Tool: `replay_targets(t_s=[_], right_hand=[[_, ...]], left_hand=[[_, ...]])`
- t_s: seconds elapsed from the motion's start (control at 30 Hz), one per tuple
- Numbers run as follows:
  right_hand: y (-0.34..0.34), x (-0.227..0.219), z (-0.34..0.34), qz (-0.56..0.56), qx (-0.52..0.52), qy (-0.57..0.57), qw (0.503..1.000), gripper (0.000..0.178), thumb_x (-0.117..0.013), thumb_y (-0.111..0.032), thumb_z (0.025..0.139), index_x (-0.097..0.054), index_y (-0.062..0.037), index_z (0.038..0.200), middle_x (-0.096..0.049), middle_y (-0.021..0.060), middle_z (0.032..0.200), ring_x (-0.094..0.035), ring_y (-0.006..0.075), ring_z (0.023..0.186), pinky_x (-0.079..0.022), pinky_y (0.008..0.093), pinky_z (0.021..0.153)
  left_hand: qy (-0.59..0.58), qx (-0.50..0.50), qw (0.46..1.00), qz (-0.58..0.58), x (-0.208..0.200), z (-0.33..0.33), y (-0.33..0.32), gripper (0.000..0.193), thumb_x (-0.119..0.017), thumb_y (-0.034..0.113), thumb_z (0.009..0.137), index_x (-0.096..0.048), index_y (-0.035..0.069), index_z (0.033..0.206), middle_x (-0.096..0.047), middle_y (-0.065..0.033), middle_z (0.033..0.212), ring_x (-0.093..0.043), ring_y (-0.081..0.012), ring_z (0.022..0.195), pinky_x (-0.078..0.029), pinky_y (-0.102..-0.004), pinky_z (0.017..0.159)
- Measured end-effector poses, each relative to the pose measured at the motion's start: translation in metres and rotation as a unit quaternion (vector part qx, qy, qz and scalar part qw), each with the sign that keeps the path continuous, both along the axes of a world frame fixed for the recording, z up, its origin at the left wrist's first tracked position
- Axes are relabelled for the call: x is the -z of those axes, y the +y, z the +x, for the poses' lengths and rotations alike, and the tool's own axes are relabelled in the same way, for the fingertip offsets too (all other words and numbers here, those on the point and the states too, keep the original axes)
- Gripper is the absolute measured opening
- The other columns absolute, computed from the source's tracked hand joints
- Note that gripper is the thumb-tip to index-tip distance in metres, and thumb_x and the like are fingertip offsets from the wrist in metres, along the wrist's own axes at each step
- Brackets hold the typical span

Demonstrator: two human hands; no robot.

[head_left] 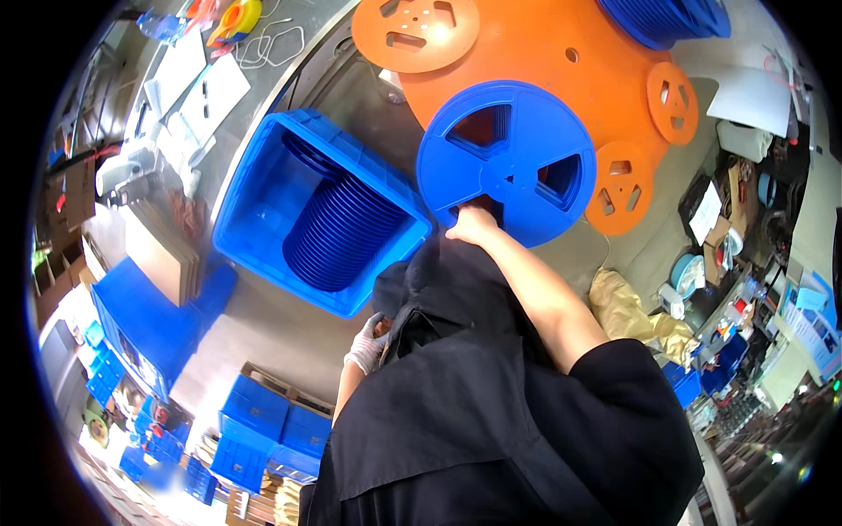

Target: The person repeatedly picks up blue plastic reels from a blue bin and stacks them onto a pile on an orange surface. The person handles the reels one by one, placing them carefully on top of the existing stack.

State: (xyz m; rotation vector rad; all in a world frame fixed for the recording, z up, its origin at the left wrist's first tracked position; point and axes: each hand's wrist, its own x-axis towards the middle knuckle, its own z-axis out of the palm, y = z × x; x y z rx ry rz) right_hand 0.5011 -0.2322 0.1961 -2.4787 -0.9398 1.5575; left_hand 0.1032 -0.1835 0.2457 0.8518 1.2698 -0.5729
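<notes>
A stack of blue plastic reels lies flat on an orange round table, with wide cutouts through its top flange. My bare right hand reaches to its near edge, fingers hooked into the near-left cutout and partly hidden there. Down by my black apron is my left hand, in a pale glove that seems to leave fingertips bare. Its fingers are curled, and what they hold, if anything, is hidden. Left of the stack stands a blue crate with a row of dark blue reels on edge inside.
Orange discs with cutouts ring the orange tabletop. Another blue reel stack sits at its far right. A grey bench with papers and a yellow tape roll runs along the left. Blue bins stand lower left.
</notes>
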Motion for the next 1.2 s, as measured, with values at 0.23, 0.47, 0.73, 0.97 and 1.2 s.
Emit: replay_targets(t_s=[0.23, 0.47, 0.73, 0.97, 1.2], right_hand=[[0.010, -0.015, 0.000, -0.055, 0.030, -0.032, 0.998, 0.069, -0.076, -0.029, 0.061, -0.057, 0.0033, 0.120, -0.058, 0.0232, 0.121, -0.058, 0.0334, 0.110, -0.047, 0.0390, 0.093], [0.042, -0.085, 0.049, 0.096, 0.020, -0.034, 0.995, 0.069, -0.075, -0.032, 0.061, -0.057, 0.0057, 0.116, -0.064, 0.0269, 0.105, -0.064, 0.0348, 0.099, -0.050, 0.0391, 0.087], [0.040, -0.312, 0.073, 0.348, 0.348, 0.250, 0.834, 0.035, -0.065, -0.027, 0.084, -0.053, -0.0027, 0.105, -0.052, 0.0041, 0.075, -0.049, 0.0142, 0.062, -0.043, 0.0299, 0.057], [0.014, -0.320, -0.014, 0.434, 0.333, 0.687, 0.478, 0.035, -0.051, -0.039, 0.093, -0.045, -0.0052, 0.097, -0.034, -0.0010, 0.062, -0.032, 0.0121, 0.053, -0.033, 0.0294, 0.053], [0.003, -0.290, -0.065, 0.393, 0.248, 0.762, 0.450, 0.033, -0.055, -0.038, 0.093, -0.045, -0.0074, 0.095, -0.046, 0.0006, 0.063, -0.043, 0.0121, 0.050, -0.038, 0.0276, 0.048]], left_hand=[[-0.023, -0.085, 0.993, 0.081, 0.004, -0.015, -0.022, 0.061, -0.074, 0.010, 0.080, -0.047, 0.011, 0.135, -0.060, -0.0099, 0.118, -0.058, -0.0182, 0.105, -0.047, -0.0311, 0.091], [-0.075, -0.270, 0.947, 0.160, -0.001, -0.029, -0.017, 0.060, -0.071, -0.001, 0.076, -0.052, 0.010, 0.132, -0.063, -0.0060, 0.108, -0.060, -0.0184, 0.099, -0.048, -0.0306, 0.087], [-0.182, -0.409, 0.831, 0.329, -0.034, -0.013, 0.070, 0.048, -0.065, 0.016, 0.085, -0.051, 0.004, 0.129, -0.057, -0.0113, 0.120, -0.055, -0.0189, 0.109, -0.046, -0.0319, 0.094], [-0.313, -0.369, 0.671, 0.561, -0.201, 0.052, 0.141, 0.043, -0.054, -0.001, 0.088, -0.053, 0.005, 0.130, -0.054, -0.0113, 0.133, -0.048, -0.0213, 0.125, -0.037, -0.0330, 0.105], [-0.257, 0.210, 0.609, 0.720, -0.307, 0.138, 0.104, 0.035, -0.059, 0.007, 0.074, -0.061, 0.006, 0.109, -0.058, -0.0154, 0.121, -0.053, -0.0338, 0.117, -0.040, -0.0449, 0.100]])
